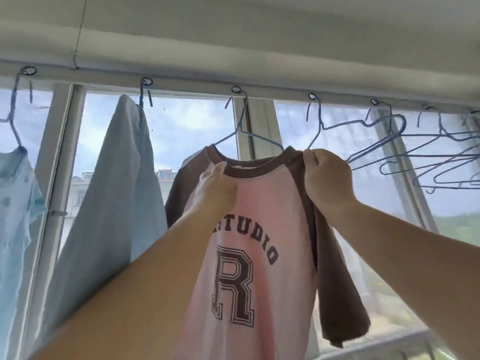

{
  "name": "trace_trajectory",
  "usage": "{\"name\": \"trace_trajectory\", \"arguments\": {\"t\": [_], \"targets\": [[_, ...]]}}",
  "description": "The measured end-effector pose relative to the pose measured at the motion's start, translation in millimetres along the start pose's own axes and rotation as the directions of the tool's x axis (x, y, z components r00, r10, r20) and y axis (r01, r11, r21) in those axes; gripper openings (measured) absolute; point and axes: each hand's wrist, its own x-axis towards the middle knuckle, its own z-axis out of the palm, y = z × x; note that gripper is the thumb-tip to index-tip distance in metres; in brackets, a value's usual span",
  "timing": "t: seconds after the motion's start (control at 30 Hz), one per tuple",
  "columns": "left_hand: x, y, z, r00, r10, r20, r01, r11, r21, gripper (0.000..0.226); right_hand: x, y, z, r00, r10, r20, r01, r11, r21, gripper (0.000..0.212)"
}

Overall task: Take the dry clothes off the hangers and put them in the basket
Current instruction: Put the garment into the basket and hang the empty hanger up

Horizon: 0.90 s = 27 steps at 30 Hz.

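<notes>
A grey garment hangs left of a pink shirt, which sits on a blue hanger hooked to the rail. The left hand grips its collar; the right hand pinches the shoulder seam.

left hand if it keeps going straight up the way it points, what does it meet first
The left hand, gripping the brown collar of the pink and brown raglan T-shirt, points up; it would probably meet the blue wire hanger holding that shirt, then the window frame. Depth is unclear.
</notes>
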Motion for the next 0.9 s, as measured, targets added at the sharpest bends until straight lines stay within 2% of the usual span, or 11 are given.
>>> {"name": "trace_trajectory", "arguments": {"t": [0.13,0.23,0.33,0.6,0.7,0.9], "targets": [[5,-2,3,0.996,-0.075,-0.051,0.071,0.994,-0.082,0.049,-3,1,-1,0.964,0.244,-0.11,-0.213,0.949,0.234,0.035],[9,0,2,0.993,0.001,-0.117,-0.003,1.0,-0.017,0.048,-7,1,0,0.927,0.36,-0.11,-0.308,0.893,0.329,0.034],[10,7,3,0.99,0.057,-0.132,-0.051,0.998,0.045,0.045,-11,3,0,0.904,0.409,-0.126,-0.33,0.854,0.403,0.033],[-4,24,19,0.97,0.243,-0.02,-0.236,0.957,0.169,0.042,-13,7,-13,0.922,0.359,-0.143,-0.291,0.889,0.354,0.03],[-7,30,26,0.953,0.303,-0.02,-0.294,0.939,0.18,0.034,-14,13,-12,0.894,0.419,-0.162,-0.342,0.869,0.358,0.038],[-8,37,33,0.937,0.336,-0.092,-0.326,0.939,0.109,0.031,-22,36,-10,0.861,0.497,-0.107,-0.442,0.836,0.325,0.03]]}}
